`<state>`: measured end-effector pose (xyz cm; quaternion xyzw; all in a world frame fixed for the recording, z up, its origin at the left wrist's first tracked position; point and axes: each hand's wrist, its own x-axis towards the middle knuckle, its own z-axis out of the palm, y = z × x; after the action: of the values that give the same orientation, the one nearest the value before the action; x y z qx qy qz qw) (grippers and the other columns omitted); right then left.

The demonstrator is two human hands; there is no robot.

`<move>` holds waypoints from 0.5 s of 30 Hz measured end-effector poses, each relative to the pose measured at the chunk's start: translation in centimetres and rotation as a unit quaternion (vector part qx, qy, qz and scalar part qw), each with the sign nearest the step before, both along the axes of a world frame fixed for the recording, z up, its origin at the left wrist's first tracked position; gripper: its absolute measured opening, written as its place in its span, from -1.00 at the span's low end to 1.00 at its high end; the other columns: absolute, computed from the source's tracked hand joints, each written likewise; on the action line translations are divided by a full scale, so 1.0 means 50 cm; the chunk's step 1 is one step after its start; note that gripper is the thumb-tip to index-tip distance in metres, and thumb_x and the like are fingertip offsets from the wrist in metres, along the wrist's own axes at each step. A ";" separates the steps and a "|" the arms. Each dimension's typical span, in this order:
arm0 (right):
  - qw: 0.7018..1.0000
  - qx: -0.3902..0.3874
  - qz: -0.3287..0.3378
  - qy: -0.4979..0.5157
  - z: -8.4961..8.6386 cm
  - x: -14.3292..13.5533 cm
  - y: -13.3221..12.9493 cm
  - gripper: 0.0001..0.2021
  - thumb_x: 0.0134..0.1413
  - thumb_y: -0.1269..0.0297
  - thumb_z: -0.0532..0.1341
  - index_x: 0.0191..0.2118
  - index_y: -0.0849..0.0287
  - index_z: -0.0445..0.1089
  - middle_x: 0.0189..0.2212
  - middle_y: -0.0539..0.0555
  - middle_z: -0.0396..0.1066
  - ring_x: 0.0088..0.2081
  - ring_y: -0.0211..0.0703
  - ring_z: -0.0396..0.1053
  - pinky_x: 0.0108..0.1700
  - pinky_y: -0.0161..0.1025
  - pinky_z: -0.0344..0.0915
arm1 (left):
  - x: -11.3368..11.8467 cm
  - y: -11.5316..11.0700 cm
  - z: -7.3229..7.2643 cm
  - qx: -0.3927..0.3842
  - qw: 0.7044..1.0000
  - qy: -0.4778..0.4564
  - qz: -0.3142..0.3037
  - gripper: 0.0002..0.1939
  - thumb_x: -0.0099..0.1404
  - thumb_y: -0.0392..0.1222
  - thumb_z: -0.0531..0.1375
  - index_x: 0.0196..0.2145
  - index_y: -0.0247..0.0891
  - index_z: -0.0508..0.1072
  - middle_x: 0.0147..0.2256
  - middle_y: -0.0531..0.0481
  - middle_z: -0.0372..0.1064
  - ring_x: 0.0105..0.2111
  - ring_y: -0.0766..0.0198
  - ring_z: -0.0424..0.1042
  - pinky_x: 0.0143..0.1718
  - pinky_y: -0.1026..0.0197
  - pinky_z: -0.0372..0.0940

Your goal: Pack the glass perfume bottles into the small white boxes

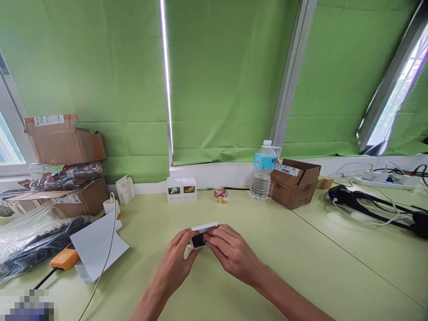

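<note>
A small white box (204,227) with its flap up is between my two hands, just above the table or resting on it; I cannot tell which. Its open end shows a dark interior or dark content. My left hand (175,261) grips the box's left side between thumb and fingers. At the right edge of the opening, the fingers of my right hand (234,254) are closed on the box. Beyond them stand two small white boxes (182,191) with flower pictures, side by side. A red and gold ornamental bottle (220,194) is to their right.
A water bottle (262,171) stands beside an opened cardboard box (294,183) at the back. Black headgear with cables (368,205) lies at right. On the left are stacked cartons (65,142), plastic bags (36,236), white paper (98,245), an orange device (65,258) and a cable.
</note>
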<state>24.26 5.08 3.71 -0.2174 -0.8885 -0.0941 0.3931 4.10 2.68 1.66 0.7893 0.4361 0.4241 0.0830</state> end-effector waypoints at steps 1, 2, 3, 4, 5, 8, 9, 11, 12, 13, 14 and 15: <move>1.000 -0.002 -0.002 -0.007 0.000 0.000 0.000 -0.78 0.27 0.44 0.06 -0.03 0.17 0.36 -0.28 0.13 0.47 -0.22 -0.11 0.42 -0.17 -0.10 0.40 | 0.000 0.000 0.000 0.001 1.000 0.000 0.000 -0.64 0.28 -0.34 0.13 0.01 -0.06 0.29 -0.13 -0.02 0.40 -0.16 0.20 0.41 -0.12 0.14 0.35; 1.000 -0.004 -0.003 -0.015 0.000 0.000 0.000 -0.77 0.27 0.43 0.06 -0.02 0.18 0.36 -0.27 0.14 0.47 -0.21 -0.10 0.41 -0.17 -0.09 0.39 | 0.000 0.001 0.000 0.000 1.000 0.000 0.000 -0.63 0.27 -0.36 0.13 0.01 -0.06 0.29 -0.12 -0.02 0.40 -0.17 0.20 0.41 -0.13 0.14 0.35; 1.000 -0.005 -0.005 -0.023 0.001 0.000 -0.001 -0.76 0.26 0.43 0.06 -0.01 0.19 0.35 -0.26 0.15 0.47 -0.20 -0.08 0.40 -0.16 -0.08 0.39 | 0.000 0.001 0.000 -0.003 1.000 0.001 0.000 -0.60 0.25 -0.39 0.13 0.01 -0.06 0.29 -0.11 -0.01 0.40 -0.18 0.21 0.41 -0.13 0.15 0.35; 0.999 -0.004 -0.008 -0.031 0.002 0.000 -0.001 -0.75 0.26 0.42 0.06 0.00 0.19 0.35 -0.24 0.16 0.48 -0.18 -0.06 0.40 -0.14 -0.06 0.38 | 0.000 0.001 0.000 -0.006 1.000 0.003 0.001 -0.56 0.22 -0.42 0.13 0.01 -0.05 0.29 -0.11 0.00 0.40 -0.18 0.22 0.41 -0.13 0.16 0.35; 0.999 -0.002 -0.010 -0.039 0.003 0.000 -0.002 -0.74 0.26 0.41 0.06 0.02 0.20 0.34 -0.22 0.17 0.48 -0.17 -0.04 0.39 -0.13 -0.03 0.37 | -0.001 0.002 -0.001 -0.009 1.000 0.005 0.003 -0.52 0.19 -0.46 0.13 0.01 -0.05 0.28 -0.10 0.01 0.39 -0.18 0.23 0.41 -0.13 0.17 0.35; 0.998 0.008 -0.013 -0.057 0.006 0.001 -0.003 -0.74 0.25 0.39 0.07 0.02 0.22 0.34 -0.19 0.18 0.49 -0.13 -0.01 0.39 -0.07 0.02 0.36 | -0.003 0.002 0.000 -0.010 1.000 0.006 0.007 -0.47 0.14 -0.50 0.10 0.01 -0.05 0.28 -0.10 0.04 0.39 -0.19 0.26 0.41 -0.14 0.19 0.35; 0.998 0.011 -0.010 -0.058 0.007 0.001 -0.003 -0.74 0.25 0.39 0.07 0.01 0.23 0.35 -0.19 0.18 0.49 -0.12 -0.02 0.39 -0.06 0.02 0.36 | -0.003 0.002 0.001 -0.010 1.000 0.004 0.008 -0.48 0.15 -0.50 0.10 0.01 -0.05 0.28 -0.11 0.05 0.39 -0.19 0.26 0.41 -0.14 0.20 0.34; 0.999 0.024 0.002 -0.046 0.009 0.002 -0.003 -0.75 0.25 0.40 0.07 0.00 0.22 0.35 -0.18 0.16 0.49 -0.10 -0.04 0.40 -0.03 0.01 0.37 | -0.002 0.000 0.005 -0.012 1.000 -0.004 0.010 -0.55 0.19 -0.44 0.11 0.00 -0.05 0.29 -0.14 0.04 0.40 -0.21 0.27 0.41 -0.14 0.20 0.34; 0.999 0.031 0.006 -0.034 0.010 0.003 -0.003 -0.75 0.25 0.41 0.07 0.00 0.21 0.35 -0.17 0.16 0.49 -0.08 -0.05 0.40 -0.02 0.00 0.37 | -0.002 -0.001 0.007 -0.014 1.000 -0.009 0.011 -0.60 0.23 -0.39 0.12 -0.01 -0.06 0.30 -0.16 0.04 0.41 -0.23 0.27 0.41 -0.15 0.20 0.34; 0.999 0.039 0.008 -0.019 0.010 0.004 -0.004 -0.74 0.24 0.41 0.07 0.01 0.21 0.35 -0.15 0.17 0.49 -0.07 -0.06 0.40 -0.01 -0.02 0.38 | -0.002 -0.002 0.009 -0.017 1.000 -0.016 0.011 -0.65 0.26 -0.33 0.13 -0.01 -0.06 0.31 -0.18 0.03 0.41 -0.24 0.26 0.40 -0.15 0.19 0.34; 0.999 0.045 0.008 -0.003 0.011 0.005 -0.005 -0.74 0.24 0.42 0.07 0.01 0.20 0.34 -0.13 0.17 0.48 -0.05 -0.06 0.39 -0.01 -0.03 0.38 | -0.002 -0.003 0.012 -0.021 0.999 -0.023 0.010 -0.69 0.28 -0.27 0.14 -0.01 -0.07 0.31 -0.19 0.02 0.41 -0.26 0.26 0.40 -0.15 0.18 0.34; 0.999 0.049 0.006 0.013 0.011 0.006 -0.006 -0.73 0.23 0.43 0.08 0.03 0.20 0.34 -0.11 0.18 0.46 -0.04 -0.06 0.39 0.00 -0.04 0.39 | -0.003 -0.003 0.013 -0.025 0.999 -0.031 0.008 -0.71 0.30 -0.23 0.14 -0.02 -0.07 0.31 -0.19 0.02 0.41 -0.28 0.27 0.40 -0.15 0.17 0.34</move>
<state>24.55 4.79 4.28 -0.1941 -0.8790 -0.1323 0.4148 3.96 2.54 2.33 0.7702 0.4499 0.4377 0.1130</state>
